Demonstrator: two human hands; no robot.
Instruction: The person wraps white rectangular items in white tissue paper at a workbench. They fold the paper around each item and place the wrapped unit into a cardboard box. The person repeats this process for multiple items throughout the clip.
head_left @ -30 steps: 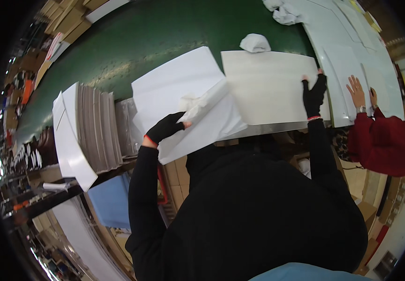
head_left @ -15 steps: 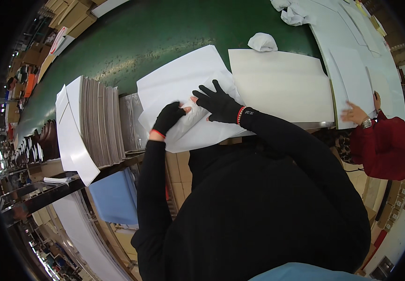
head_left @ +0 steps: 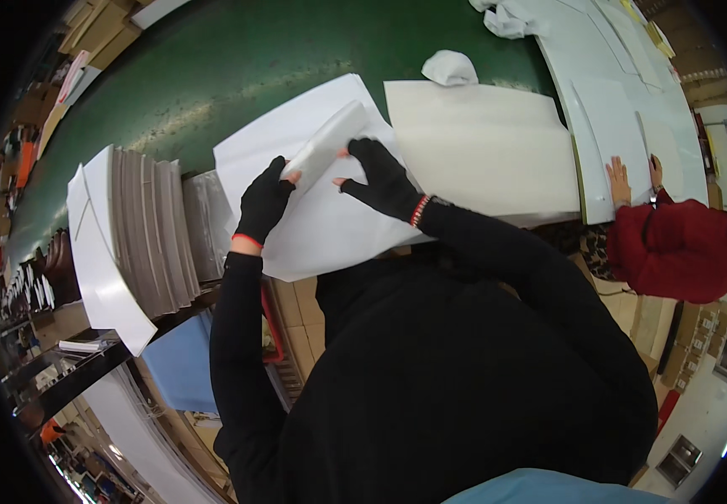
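Observation:
A stack of white paper sheets (head_left: 321, 239) lies in front of me at the near edge of a green table. On it is a long white paper roll (head_left: 321, 141), tilted away to the right; whatever it may contain is hidden. My left hand (head_left: 266, 200), in a black fingerless glove, is closed on the roll's near left end with thumb and fingers. My right hand (head_left: 380, 179), gloved likewise, is just right of the roll, thumb and fingers apart, with nothing visible between them.
Left stands a thick pile of grey-edged boards (head_left: 149, 231), with loose white strips against it. Cream sheets (head_left: 481, 151) lie right, a crumpled white paper ball (head_left: 450, 69) at their far edge. Beyond, a co-worker in red sleeves (head_left: 670, 252) rests hands on white sheets (head_left: 603, 126).
The roll has turned to a narrower, longer shape and moved farther up the sheets. My right hand has come off it. The co-worker's hand now lies flat on a sheet.

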